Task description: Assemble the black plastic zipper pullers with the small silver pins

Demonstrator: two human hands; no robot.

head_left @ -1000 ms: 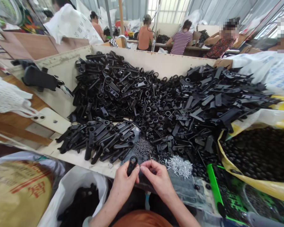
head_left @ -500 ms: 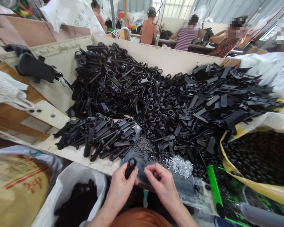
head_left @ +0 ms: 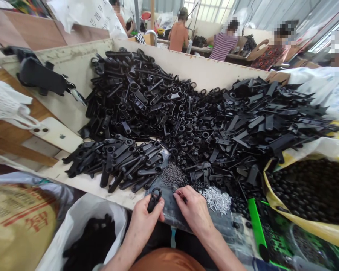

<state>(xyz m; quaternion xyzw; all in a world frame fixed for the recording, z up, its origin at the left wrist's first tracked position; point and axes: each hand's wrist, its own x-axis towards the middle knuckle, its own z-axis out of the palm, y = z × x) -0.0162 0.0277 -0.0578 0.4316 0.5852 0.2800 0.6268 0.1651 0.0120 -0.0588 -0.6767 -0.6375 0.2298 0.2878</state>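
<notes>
My left hand [head_left: 145, 218] is closed around a small black plastic handle piece [head_left: 154, 198] with a ring at its upper end, held upright at the near table edge. My right hand [head_left: 193, 210] is pinched shut on a thin dark pin [head_left: 178, 191], its fingertips reaching toward a heap of small dark screws [head_left: 173, 175]. A pile of shiny silver pins [head_left: 217, 198] lies just right of that hand. A row of assembled black handles [head_left: 121, 162] lies to the left.
A huge mound of black plastic parts [head_left: 203, 113] fills the walled table [head_left: 186, 71]. A yellow bag of black round pieces [head_left: 313, 188] sits right, a white bag with black parts [head_left: 93, 241] below left, a green tool [head_left: 255, 226] near right. Several people work behind.
My right hand has moved forward and away from the left, toward the dark screw heap. The left hand keeps the black piece, slightly lower. The view has tilted a little.
</notes>
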